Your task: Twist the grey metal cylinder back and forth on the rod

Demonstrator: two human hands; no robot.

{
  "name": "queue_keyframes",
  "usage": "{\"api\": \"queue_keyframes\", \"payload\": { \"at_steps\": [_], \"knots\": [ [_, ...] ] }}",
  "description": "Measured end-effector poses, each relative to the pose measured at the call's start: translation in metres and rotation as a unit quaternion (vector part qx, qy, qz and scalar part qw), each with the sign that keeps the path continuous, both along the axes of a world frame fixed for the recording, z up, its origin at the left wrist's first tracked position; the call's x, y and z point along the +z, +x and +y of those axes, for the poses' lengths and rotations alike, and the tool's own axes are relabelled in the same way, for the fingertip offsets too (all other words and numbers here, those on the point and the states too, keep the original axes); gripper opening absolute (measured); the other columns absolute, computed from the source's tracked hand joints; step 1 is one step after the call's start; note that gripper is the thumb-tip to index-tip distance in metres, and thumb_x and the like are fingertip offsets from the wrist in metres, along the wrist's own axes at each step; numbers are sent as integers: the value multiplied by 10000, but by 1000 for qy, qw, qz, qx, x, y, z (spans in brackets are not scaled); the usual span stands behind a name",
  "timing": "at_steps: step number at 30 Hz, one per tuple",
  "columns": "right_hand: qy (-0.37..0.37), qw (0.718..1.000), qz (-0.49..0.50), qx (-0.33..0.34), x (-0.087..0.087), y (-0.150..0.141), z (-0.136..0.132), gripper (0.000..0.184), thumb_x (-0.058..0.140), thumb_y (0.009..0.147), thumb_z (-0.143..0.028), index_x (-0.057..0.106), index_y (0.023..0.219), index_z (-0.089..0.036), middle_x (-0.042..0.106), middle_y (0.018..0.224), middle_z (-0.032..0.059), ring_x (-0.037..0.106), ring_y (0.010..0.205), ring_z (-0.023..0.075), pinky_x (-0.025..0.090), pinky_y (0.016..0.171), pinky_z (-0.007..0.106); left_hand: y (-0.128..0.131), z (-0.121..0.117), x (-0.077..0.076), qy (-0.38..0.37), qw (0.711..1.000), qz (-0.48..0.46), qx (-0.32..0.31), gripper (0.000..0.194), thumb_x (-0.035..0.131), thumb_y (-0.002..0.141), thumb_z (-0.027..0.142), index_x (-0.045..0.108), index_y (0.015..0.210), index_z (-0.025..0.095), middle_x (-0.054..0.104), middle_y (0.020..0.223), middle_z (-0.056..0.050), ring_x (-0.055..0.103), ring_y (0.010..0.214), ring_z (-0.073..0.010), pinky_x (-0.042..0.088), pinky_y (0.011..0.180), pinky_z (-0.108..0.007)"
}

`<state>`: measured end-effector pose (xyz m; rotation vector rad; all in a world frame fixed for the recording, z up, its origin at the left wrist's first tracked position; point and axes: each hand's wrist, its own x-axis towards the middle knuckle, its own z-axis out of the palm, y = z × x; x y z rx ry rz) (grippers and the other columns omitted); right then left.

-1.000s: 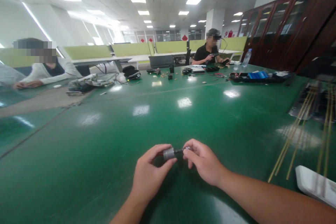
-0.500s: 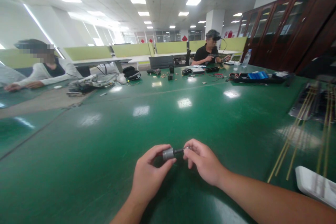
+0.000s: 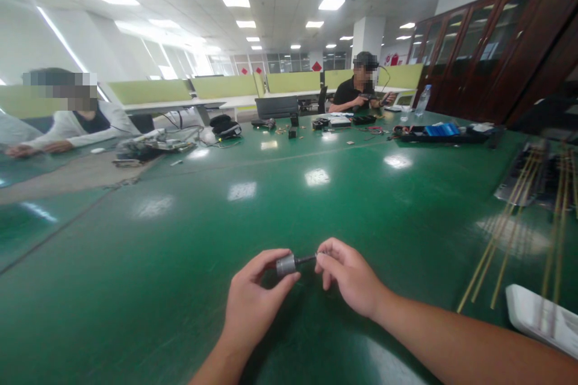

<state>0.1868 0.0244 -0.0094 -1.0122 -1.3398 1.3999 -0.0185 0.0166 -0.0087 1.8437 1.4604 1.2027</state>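
Head view. Work in hand, by my reading, partway: a grey metal cylinder point(image 3: 286, 265), motor-like, and a dark narrow shaft point(image 3: 306, 260) lie in one line, the shaft reaching out of the cylinder's right end. The two look joined there; whether firmly fixed, cannot tell. What is left undone is not plain either — both pieces are up in the hands, neither set down on the green table point(image 3: 289, 210).

Left hand point(image 3: 251, 308): thumb and forefinger spread to about the cylinder's width and clamped on it, forefinger over the top, thumb below. Gap behind the cylinder open towards the palm; the other fingers hidden.

Right hand point(image 3: 352, 280): thumb and forefinger pinched together at the shaft's outer end, remaining fingers curled beneath. Fingertips cover that end, so any small part held there is too small to make out. The hands stay apart, only cylinder and shaft bridging them, just above the near part of the table.

Around: thin yellowish sticks point(image 3: 504, 255) and a white tray point(image 3: 519, 304) to the right, well apart from the hands. Far side — a clear bottle point(image 3: 422, 102), and a co-worker in black point(image 3: 347, 95) with both hands occupied.
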Motion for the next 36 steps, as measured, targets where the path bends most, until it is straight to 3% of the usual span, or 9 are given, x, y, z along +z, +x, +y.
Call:
{"api": "queue_keyframes", "payload": {
  "at_steps": [18, 28, 33, 36],
  "knots": [
    [-18, 1000, 14, -11, 2, 1, 1, 222, 549, 894, -394, 542, 827, -182, 608, 741, -11, 549, 518, 106, 407, 546, 252, 1, -1, 4, -3, 1000, -16, 10, 360, 757, 744, 403, 701, 1035, 198, 698, 1043, -83, 675, 948, -257, 554, 903, -379],
    [-29, 997, 61, -35, 2, 1, 2, 304, 553, 877, -461, 526, 777, -175, 610, 694, -8, 547, 480, 100, 406, 527, 249, 1, -2, 5, -12, 1000, -18, 8, 336, 754, 745, 420, 693, 1027, 247, 694, 1033, -32, 660, 950, -237, 515, 908, -376],
    [-68, 989, 120, -50, 3, 0, 5, 422, 524, 867, -584, 512, 756, -177, 604, 593, -5, 531, 426, 112, 386, 467, 244, 2, -4, 17, 16, 997, 29, 71, 366, 777, 699, 497, 710, 937, 226, 695, 933, -40, 646, 892, -253, 515, 857, -386],
    [-71, 990, 119, -32, 3, -1, 4, 483, 520, 854, -645, 516, 756, -172, 601, 565, -2, 523, 424, 114, 375, 451, 239, -1, -6, 25, -24, 993, -40, 107, 483, 772, 700, 550, 696, 1015, 192, 708, 937, -58, 666, 874, -246, 543, 823, -354]
  ]
}}
